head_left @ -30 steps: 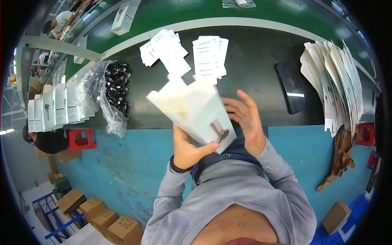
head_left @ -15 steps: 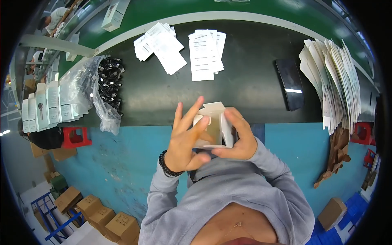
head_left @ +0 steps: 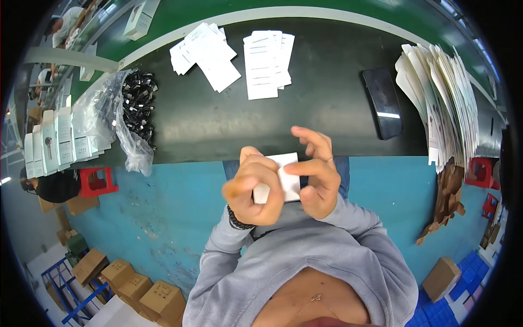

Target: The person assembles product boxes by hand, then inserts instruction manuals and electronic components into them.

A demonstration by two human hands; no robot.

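Note:
Both my hands hold a small white cardboard box [head_left: 284,177] close to my chest, below the near edge of the black table [head_left: 218,125]. My left hand [head_left: 255,188] wraps around the box's left side with curled fingers. My right hand [head_left: 316,174] grips its right side, thumb across the front and upper fingers raised. Most of the box is hidden by the fingers.
On the table lie two piles of white leaflets [head_left: 204,52] [head_left: 267,62], a black phone [head_left: 382,102], a fanned stack of flat white cartons [head_left: 444,103] at right and a clear bag of small black parts [head_left: 128,111] at left. Upright white boxes [head_left: 60,141] stand far left. Brown cartons [head_left: 136,286] sit on the floor.
A second ago I held a larger unfolded white carton up over the table. It has since come down to my chest, folded small, and my fingers have closed around it.

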